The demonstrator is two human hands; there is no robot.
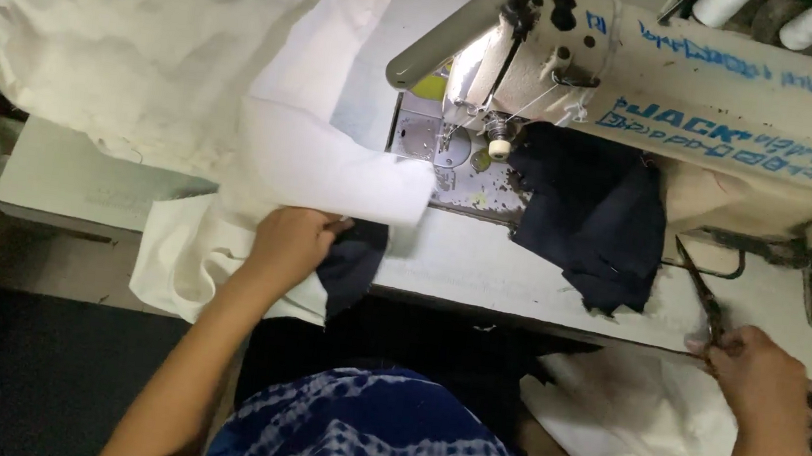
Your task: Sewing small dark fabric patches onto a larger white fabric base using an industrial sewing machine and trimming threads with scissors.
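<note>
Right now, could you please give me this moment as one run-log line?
left hand: grips dark cloth piece at white fabric | right hand: holds scissors | sewing machine: dark fabric beside needle

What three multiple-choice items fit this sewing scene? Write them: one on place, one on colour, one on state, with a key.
1. Where does the dark cloth lie?
A. On the table beside the needle, under the machine's arm
B. On the floor
C. Over the person's shoulder

2. What colour is the big cloth at the upper left?
A. Red
B. Cream white
C. Green

3. What is the right hand doing?
A. Resting flat and empty
B. Holding scissors
C. Pressing the white cloth

Key:
1 A, it lies on the table under the arm of the machine.
2 B, the cloth is pale cream all over.
3 B, its fingers close on the handles, blades pointing away; the left hand grips cloth at the table edge.
</note>
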